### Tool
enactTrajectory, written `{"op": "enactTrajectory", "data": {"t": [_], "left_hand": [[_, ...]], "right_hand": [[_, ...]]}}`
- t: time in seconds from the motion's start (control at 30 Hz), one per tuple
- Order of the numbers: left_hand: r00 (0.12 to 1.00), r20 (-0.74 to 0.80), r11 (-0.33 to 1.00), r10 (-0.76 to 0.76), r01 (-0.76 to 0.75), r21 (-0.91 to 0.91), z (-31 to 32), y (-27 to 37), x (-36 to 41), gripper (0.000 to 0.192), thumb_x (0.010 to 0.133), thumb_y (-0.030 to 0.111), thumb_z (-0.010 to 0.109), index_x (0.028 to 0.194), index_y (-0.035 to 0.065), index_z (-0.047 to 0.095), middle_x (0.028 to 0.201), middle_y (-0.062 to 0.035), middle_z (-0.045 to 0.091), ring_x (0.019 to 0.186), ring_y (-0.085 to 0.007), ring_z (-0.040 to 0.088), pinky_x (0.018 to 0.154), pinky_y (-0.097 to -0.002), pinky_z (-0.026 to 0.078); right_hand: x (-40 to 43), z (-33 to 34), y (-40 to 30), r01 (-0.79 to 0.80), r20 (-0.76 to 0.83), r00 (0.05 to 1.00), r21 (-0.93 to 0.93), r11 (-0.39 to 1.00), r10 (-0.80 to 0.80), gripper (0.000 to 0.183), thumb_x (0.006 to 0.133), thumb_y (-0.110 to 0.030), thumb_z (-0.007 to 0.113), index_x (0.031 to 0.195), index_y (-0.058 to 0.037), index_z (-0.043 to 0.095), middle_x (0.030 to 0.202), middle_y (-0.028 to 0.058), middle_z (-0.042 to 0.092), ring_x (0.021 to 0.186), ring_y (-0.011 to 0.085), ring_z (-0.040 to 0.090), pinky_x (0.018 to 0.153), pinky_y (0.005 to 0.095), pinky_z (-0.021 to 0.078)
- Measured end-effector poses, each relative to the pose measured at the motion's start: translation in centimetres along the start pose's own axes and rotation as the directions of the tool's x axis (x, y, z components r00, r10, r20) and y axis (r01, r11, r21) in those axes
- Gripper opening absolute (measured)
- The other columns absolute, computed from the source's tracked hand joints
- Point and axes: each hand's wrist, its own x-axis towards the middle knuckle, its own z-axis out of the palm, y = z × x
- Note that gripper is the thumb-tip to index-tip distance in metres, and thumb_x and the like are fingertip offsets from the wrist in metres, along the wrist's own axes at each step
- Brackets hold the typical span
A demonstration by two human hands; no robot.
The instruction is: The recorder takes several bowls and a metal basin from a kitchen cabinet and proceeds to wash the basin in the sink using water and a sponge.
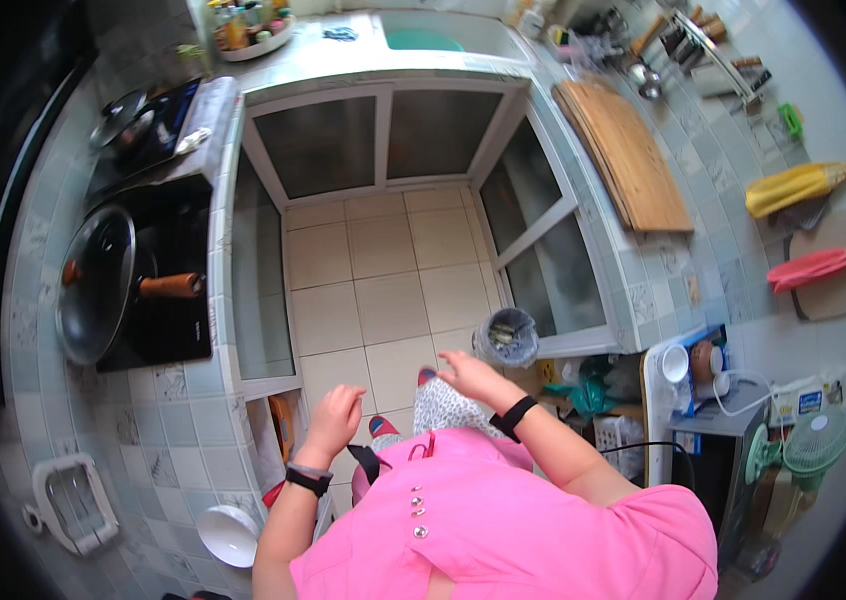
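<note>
My left hand (334, 424) hovers in front of my body, fingers loosely bent, with nothing visible in it. A dark band and a grey bracelet circle that wrist. My right hand (472, 375) reaches forward over my patterned trousers (447, 405), fingers apart and holding nothing. A black band (517, 416) is on its wrist. Just beyond the right hand, a lined waste bin (505, 337) with scraps inside stands on the tiled floor (385, 300). To the left, a lidded pan (98, 285) with a wooden handle (170, 285) rests on a black cooktop (172, 330).
Counters with glass-fronted cabinets (318, 142) surround the floor on three sides. Wooden cutting boards (625, 157) lie on the right counter. A sink (457, 34) is at the back. A white bowl (229, 536) sits at lower left; a small green fan (817, 442) stands at right.
</note>
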Motion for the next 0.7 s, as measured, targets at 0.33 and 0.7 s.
{"op": "enactTrajectory", "data": {"t": [0.33, 0.7], "left_hand": [[1.000, -0.016, 1.000, -0.006, 0.006, 0.008, 3.4, -3.1, 16.5, 0.009, 0.086, 0.004, 0.058, 0.093, 0.0036, 0.063, 0.088, -0.0142, 0.064, 0.082, -0.0353, 0.062, 0.069, -0.0417, 0.050], [0.908, -0.059, 0.910, -0.415, 0.412, -0.047, 7.7, -5.9, 37.2, 0.012, 0.090, 0.004, 0.056, 0.098, 0.0006, 0.064, 0.090, -0.0137, 0.066, 0.081, -0.0270, 0.065, 0.073, -0.0337, 0.051]], "right_hand": [[8.6, -6.8, 20.3, -0.354, -0.389, 0.834, 0.166, 0.920, 0.391, 0.052, 0.085, -0.030, 0.064, 0.126, 0.0004, 0.055, 0.122, 0.0248, 0.059, 0.116, 0.0409, 0.054, 0.101, 0.0442, 0.0426], [27.1, -23.7, 35.3, -0.481, -0.358, 0.860, -0.331, 0.812, 0.364, 0.039, 0.085, -0.022, 0.064, 0.118, -0.0010, 0.058, 0.136, 0.0174, 0.049, 0.133, 0.0354, 0.038, 0.102, 0.0480, 0.0403]]}}
